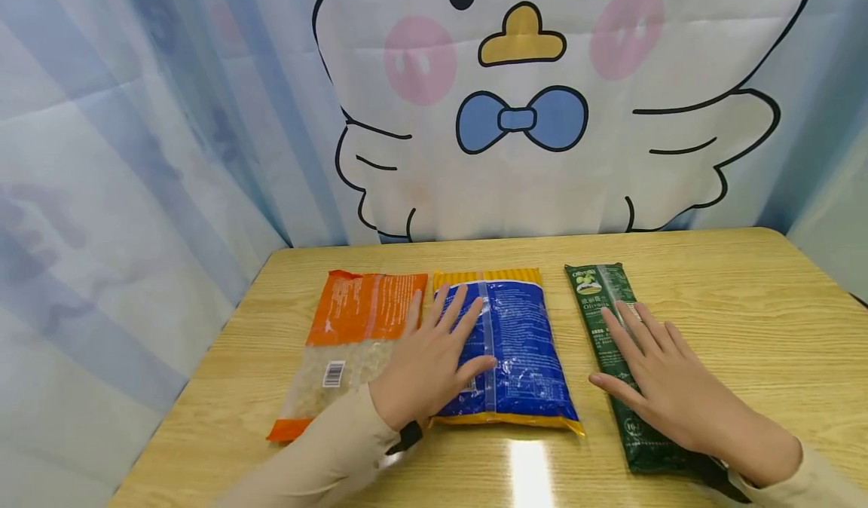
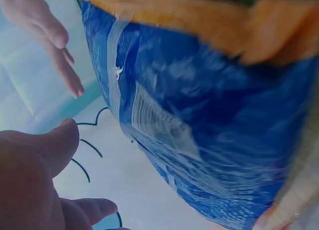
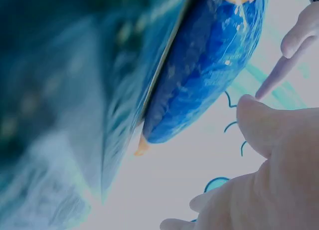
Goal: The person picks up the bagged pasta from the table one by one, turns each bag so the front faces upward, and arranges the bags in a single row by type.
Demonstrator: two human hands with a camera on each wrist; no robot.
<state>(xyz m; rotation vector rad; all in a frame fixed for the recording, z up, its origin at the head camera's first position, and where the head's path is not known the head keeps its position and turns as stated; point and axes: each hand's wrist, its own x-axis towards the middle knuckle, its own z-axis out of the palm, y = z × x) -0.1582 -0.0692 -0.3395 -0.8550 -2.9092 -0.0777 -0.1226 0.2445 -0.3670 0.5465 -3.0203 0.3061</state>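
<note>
- Re L hand [image 1: 430, 361]: hovers astride line btwn orange-and-clear bag [image 1: 356, 350] & blue bag [image 1: 518, 350]; points approx. 1 o'clk, thumb to 2; has fingers straight & spread, grips nothing.
- Re R hand [image 1: 667, 380]: hovers over green pkt [image 1: 607, 353]; points approx. 11 o'clk, thumb to 10; has fingers straight, holds nothing.
- Re green pkt: lies flat on table [image 1: 759, 304], partly under R hand; has long axis approx. 11-to-5, so runs nearly parallel to R fingers. Key rel. here, judging by pose: prob. needs little wrist turn for R.
- Re blue bag: lies mid-row, at approx. 3 o'clk of L hand, partly under L thumb & fingers; at 9 o'clk of R hand; sits apart from green pkt, w/ table showing btwn. Has long axis approx. 12-to-6, top leaning slightly twd 11.
- Re orange-and-clear bag: lies at approx. 9 o'clk of L hand, just beside blue bag; has long axis approx. 1-to-7; partly hidden by L hand & sleeve [image 1: 332, 440].
- Re reach: L nearer to orange-and-clear & blue; R nearer to green.
- Per both wrist views: show gap btwn hand & bag/pkt.
</note>
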